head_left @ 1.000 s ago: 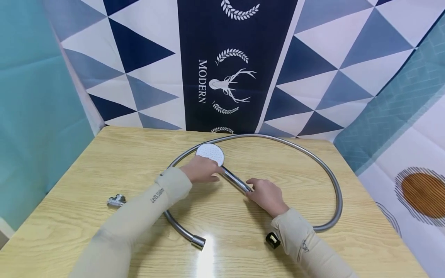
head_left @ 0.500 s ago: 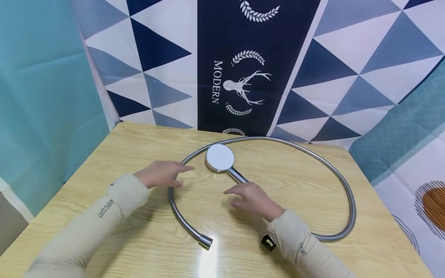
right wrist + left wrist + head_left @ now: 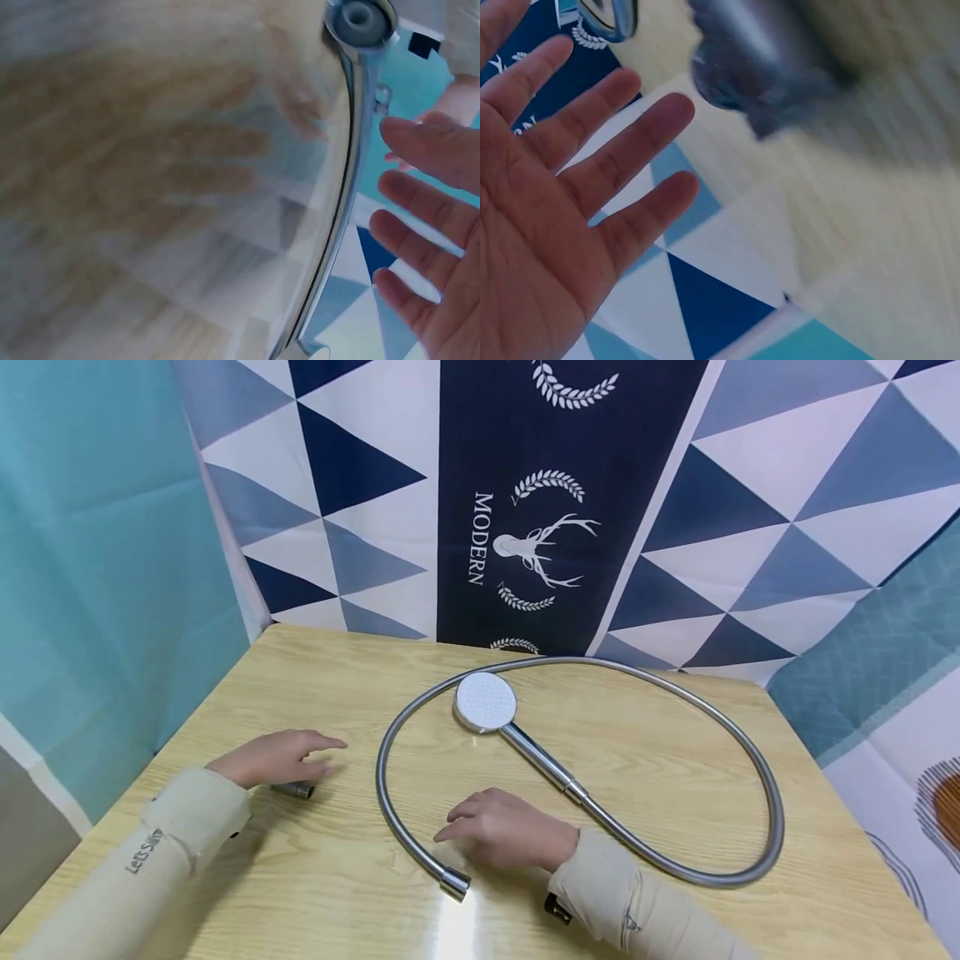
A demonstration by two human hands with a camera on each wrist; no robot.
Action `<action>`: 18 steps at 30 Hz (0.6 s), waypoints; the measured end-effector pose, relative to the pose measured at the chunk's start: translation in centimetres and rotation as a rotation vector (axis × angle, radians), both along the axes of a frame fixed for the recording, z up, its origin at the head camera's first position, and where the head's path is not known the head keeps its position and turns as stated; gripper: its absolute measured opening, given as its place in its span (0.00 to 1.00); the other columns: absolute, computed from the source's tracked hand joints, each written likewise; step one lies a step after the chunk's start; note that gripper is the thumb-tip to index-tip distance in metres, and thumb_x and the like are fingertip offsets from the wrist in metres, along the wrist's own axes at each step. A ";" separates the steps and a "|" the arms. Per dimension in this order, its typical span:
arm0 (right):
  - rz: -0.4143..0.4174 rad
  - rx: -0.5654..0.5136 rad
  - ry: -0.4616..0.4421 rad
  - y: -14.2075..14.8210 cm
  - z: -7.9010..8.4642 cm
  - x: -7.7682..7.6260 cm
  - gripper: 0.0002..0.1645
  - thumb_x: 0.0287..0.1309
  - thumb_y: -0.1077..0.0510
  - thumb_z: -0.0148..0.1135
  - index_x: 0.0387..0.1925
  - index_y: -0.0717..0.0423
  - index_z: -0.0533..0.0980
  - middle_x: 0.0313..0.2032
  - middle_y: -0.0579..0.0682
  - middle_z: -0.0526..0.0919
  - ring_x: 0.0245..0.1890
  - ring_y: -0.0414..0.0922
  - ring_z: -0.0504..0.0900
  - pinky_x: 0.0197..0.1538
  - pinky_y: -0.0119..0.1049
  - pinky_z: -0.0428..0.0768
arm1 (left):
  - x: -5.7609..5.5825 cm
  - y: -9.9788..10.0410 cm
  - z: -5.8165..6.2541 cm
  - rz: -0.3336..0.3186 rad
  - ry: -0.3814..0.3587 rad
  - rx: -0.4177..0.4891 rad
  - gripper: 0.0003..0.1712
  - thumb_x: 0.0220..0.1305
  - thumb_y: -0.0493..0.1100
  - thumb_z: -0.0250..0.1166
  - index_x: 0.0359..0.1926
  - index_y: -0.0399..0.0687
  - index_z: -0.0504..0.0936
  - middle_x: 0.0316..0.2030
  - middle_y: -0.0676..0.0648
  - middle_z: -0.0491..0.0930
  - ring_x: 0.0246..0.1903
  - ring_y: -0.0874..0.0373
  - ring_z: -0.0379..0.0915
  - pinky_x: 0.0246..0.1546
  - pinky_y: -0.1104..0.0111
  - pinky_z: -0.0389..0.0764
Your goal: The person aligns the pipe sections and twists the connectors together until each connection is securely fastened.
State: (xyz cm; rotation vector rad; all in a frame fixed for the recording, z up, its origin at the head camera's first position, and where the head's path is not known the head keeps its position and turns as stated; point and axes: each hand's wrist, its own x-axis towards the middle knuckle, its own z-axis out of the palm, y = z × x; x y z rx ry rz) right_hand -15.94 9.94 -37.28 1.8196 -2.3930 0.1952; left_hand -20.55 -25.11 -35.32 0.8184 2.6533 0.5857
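Note:
A chrome handheld shower head (image 3: 485, 702) lies face up on the wooden table, its handle joined to a grey metal shower hose (image 3: 768, 793). The hose loops around to a loose end with a chrome connector nut (image 3: 455, 883). My left hand (image 3: 273, 757) is over the table's left side with fingers extended. Below it sits a chrome fitting (image 3: 294, 789), mostly hidden in the head view and blurred in the left wrist view (image 3: 769, 56). My right hand (image 3: 510, 833), fingers relaxed and holding nothing, hovers beside the connector nut.
The wooden table (image 3: 337, 877) backs onto a curtain with triangles and a deer print (image 3: 536, 552). Teal cloth (image 3: 127, 568) hangs at the left, and a patterned sheet (image 3: 892, 793) at the right. A dark wrist device (image 3: 557, 908) shows beneath the right sleeve.
My left hand has left the shower head and moved left over the fitting. My right hand has let go of the handle joint and come left and nearer. The view has shifted left.

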 end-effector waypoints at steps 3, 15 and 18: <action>0.071 -0.015 0.070 -0.7 -0.5 0.5 0.20 0.50 0.63 0.68 0.46 0.43 0.82 0.41 0.44 0.83 0.42 0.40 0.80 0.47 0.33 0.76 | 0.5 -1.1 -0.7 -0.034 -0.017 0.035 0.28 0.60 0.39 0.65 0.60 0.33 0.73 0.45 0.38 0.78 0.38 0.51 0.74 0.41 0.59 0.75; 0.143 0.222 0.240 -1.8 -0.6 2.1 0.15 0.55 0.50 0.68 0.43 0.25 0.83 0.58 0.43 0.75 0.58 0.45 0.73 0.54 0.37 0.73 | 1.2 -2.4 -2.1 -0.114 0.030 0.066 0.23 0.41 0.25 0.65 0.44 0.38 0.83 0.33 0.50 0.75 0.29 0.61 0.65 0.31 0.69 0.70; 0.144 0.262 0.249 -2.1 -0.4 2.1 0.16 0.51 0.50 0.70 0.41 0.24 0.83 0.60 0.41 0.74 0.62 0.47 0.69 0.56 0.41 0.72 | 1.2 -2.5 -2.3 -0.154 0.099 0.049 0.19 0.44 0.23 0.65 0.37 0.45 0.84 0.30 0.53 0.75 0.30 0.61 0.68 0.32 0.67 0.73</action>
